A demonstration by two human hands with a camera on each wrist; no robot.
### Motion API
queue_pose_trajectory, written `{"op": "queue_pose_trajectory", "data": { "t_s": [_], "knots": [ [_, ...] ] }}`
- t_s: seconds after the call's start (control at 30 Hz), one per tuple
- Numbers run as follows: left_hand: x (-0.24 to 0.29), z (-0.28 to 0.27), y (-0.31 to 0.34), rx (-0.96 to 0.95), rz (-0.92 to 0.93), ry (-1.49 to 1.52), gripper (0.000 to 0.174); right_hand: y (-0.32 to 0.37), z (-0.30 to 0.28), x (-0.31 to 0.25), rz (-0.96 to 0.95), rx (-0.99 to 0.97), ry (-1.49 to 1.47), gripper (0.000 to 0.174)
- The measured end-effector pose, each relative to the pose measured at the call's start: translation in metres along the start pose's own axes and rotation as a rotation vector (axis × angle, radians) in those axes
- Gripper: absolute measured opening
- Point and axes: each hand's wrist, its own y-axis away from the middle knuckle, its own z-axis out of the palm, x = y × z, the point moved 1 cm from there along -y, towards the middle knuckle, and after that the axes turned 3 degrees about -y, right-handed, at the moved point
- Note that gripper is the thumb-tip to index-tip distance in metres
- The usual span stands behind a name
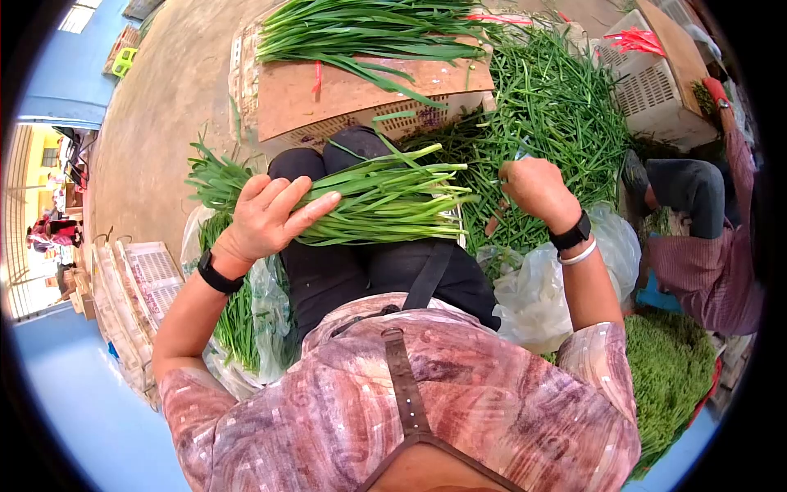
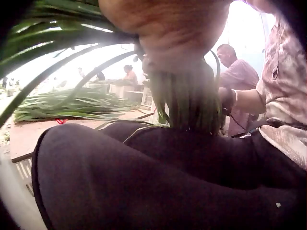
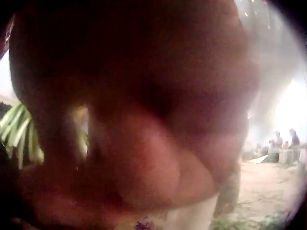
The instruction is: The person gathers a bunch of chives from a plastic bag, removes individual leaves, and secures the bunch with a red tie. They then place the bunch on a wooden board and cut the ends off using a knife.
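Observation:
A bunch of long green stalks [image 1: 385,197] lies across the person's lap, pale cut ends to the right. The left hand [image 1: 275,209] grips it from the leafy side, fingers spread over the top; in the left wrist view the hand [image 2: 168,28] wraps the bunch [image 2: 187,98]. Right of the cut ends, the right hand [image 1: 537,193] is curled round what looks like a thin tool, with a brown blade-like part [image 1: 494,220] below it and a small bluish end [image 1: 522,151] above. In the right wrist view the hand [image 3: 139,129] hides most of its work.
Ahead, a board [image 1: 361,94] on a crate bears more stalks [image 1: 361,29]. Loose green trimmings [image 1: 549,98] heap at the front right. Plastic bags [image 1: 533,287] lie by both thighs. Another person [image 1: 697,271] sits at the right, near a crate [image 1: 656,90].

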Motion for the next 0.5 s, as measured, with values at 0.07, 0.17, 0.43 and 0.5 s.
{"op": "queue_pose_trajectory", "data": {
  "t_s": [0.07, 0.17, 0.43, 0.5],
  "knots": [
    [0.000, 0.001, 0.000, 0.011, 0.003, -0.003, 0.051, -0.004, -0.016, -0.009, -0.078, 0.101, -0.093, 0.025],
    [-0.002, -0.001, -0.005, -0.009, 0.021, -0.012, 0.052, -0.017, -0.027, -0.034, -0.416, 0.376, -0.406, 0.045],
    [-0.001, -0.003, -0.004, -0.010, -0.010, -0.024, 0.050, -0.044, 0.014, -0.038, -0.071, 0.610, -0.934, 0.017],
    [-0.002, -0.001, -0.002, -0.008, -0.012, -0.027, 0.050, -0.026, 0.020, -0.030, -0.056, 0.473, -0.858, 0.019]
  ]
}}
